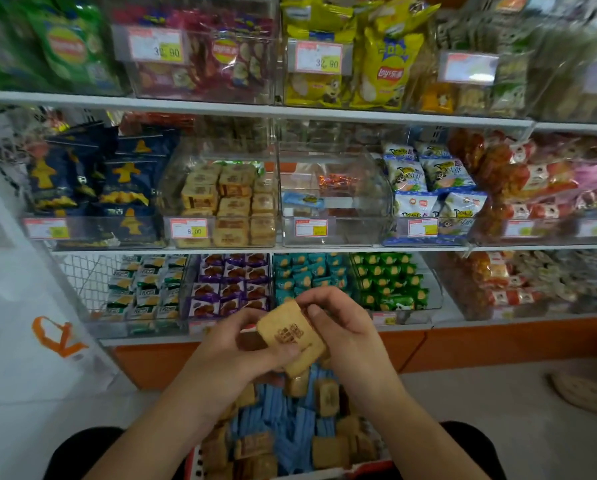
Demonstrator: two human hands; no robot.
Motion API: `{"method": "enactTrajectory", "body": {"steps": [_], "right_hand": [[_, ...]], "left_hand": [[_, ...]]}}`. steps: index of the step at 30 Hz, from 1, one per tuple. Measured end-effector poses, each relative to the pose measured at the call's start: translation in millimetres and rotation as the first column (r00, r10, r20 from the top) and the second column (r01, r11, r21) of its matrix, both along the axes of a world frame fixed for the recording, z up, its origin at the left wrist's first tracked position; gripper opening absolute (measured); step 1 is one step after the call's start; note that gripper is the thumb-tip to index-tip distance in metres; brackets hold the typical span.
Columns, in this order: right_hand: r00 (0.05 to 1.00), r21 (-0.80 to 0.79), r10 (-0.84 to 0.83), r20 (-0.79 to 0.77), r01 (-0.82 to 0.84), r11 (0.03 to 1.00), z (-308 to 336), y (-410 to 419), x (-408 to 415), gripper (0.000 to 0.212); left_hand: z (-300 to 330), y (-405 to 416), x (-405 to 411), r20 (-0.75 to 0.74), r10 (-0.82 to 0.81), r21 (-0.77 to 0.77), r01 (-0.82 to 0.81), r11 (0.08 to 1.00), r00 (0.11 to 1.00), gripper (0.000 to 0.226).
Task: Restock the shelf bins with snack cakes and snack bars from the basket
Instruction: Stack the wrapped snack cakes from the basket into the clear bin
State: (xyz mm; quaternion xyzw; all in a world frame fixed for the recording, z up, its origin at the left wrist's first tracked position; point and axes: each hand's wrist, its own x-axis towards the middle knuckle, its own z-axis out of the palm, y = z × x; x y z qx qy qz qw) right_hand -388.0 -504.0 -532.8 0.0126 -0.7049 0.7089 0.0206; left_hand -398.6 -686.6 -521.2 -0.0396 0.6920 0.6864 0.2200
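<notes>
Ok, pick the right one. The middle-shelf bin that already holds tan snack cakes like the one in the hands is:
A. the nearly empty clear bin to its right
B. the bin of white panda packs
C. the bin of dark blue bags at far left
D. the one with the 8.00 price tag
D: both hands, left hand and right hand, hold a tan snack cake, and matching tan cakes are stacked in the bin behind the 8.00 price tag.

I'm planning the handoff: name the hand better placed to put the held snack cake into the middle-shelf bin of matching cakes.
Left, probably: both hands grip the snack cake, but the matching bin sits up-left, on the left hand's side.
</notes>
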Motion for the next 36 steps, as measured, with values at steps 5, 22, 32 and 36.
{"method": "enactTrajectory", "body": {"steps": [5,22,32,36], "right_hand": [[0.983,0.261,0.122,-0.137,-0.083,0.962,0,8,6,0.043],[0.92,0.807,0.158,-0.359,0.221,0.548,6,-37,-70,0.058],[0.969,0.921,0.026,-0.247,0.226,0.318,48,-83,-258,0.063],[0.996,0.978,0.03,-0.083,0.076,0.192,36,-100,-341,0.053]], "left_hand": [[-3,3,-6,0.057,0.157,0.107,-0.162,0.981,0.986,0.055],[-7,-19,-62,0.136,0.267,0.31,-0.297,0.903,0.954,0.05],[-24,-81,-208,-0.696,-0.132,-0.617,-0.495,0.612,0.705,0.044],[-44,-95,-234,-0.688,-0.358,-0.723,-0.546,0.424,0.632,0.036]]}}
